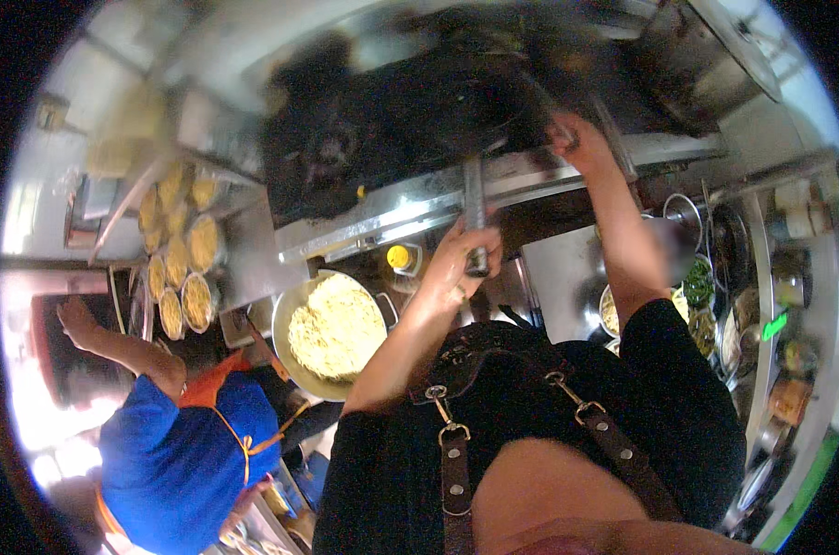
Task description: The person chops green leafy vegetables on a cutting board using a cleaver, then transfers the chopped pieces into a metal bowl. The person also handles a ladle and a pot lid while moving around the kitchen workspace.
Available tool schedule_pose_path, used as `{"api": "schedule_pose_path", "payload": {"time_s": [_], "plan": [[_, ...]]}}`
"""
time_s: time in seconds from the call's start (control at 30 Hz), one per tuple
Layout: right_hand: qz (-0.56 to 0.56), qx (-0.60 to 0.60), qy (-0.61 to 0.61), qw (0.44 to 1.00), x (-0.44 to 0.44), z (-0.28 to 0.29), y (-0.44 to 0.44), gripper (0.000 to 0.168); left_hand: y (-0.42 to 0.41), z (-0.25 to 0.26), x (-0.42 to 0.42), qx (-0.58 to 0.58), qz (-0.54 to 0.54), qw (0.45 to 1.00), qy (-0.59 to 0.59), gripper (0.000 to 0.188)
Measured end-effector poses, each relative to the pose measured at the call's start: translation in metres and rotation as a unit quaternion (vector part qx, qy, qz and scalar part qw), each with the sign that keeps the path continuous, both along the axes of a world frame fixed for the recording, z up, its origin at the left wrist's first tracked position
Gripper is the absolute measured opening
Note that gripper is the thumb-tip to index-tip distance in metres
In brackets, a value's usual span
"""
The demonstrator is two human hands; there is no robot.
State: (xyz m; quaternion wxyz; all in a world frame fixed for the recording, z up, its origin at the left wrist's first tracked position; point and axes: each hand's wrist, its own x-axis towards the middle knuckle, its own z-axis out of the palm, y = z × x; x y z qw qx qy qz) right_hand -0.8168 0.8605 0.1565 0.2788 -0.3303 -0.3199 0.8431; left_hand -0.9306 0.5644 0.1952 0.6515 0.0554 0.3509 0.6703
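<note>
My left hand [454, 257] is wrapped around the metal handle [474, 187] of a dark pan, which looks like a wok [454, 111], over the black stove [329, 149]. Farther right, my right hand [580, 142] grips a long metal utensil [545, 97] that reaches towards the pan. Blur and darkness hide the utensil's head and what the pan holds. Below the stove's metal front edge [384, 218], near my left forearm, stands a bottle with a yellow cap [398, 257].
Left of me sits a large pot [278, 333] of pale noodle-like strands. Several bowls of similar food [197, 302] stand beyond it. A co-worker in a blue shirt [183, 451] is close at lower left. Right are a tall stockpot [703, 76], chopped greens [699, 281] and a shelf [766, 277].
</note>
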Motion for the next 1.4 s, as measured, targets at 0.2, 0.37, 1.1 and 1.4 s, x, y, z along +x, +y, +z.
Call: {"api": "schedule_pose_path", "payload": {"time_s": [0.2,0.37,1.1,1.4], "plan": [[-0.03,0.007,0.075,0.997,0.014,-0.025,-0.01,0.047,0.037,-0.014,0.018,-0.046,-0.044,0.998,0.031,0.04],[-0.06,0.027,0.128,0.99,0.083,-0.106,-0.045,0.034,0.034,-0.048,0.033,0.048,-0.066,0.996,-0.025,0.048],[0.144,0.004,-0.462,0.875,-0.209,-0.466,-0.209,0.023,-0.494,-0.187,0.161,-0.565,0.4,0.722,0.005,0.035],[0.196,0.138,-0.426,0.873,-0.091,-0.356,-0.294,0.016,-0.44,-0.183,0.117,-0.492,0.267,0.819,0.126,0.032]]}}
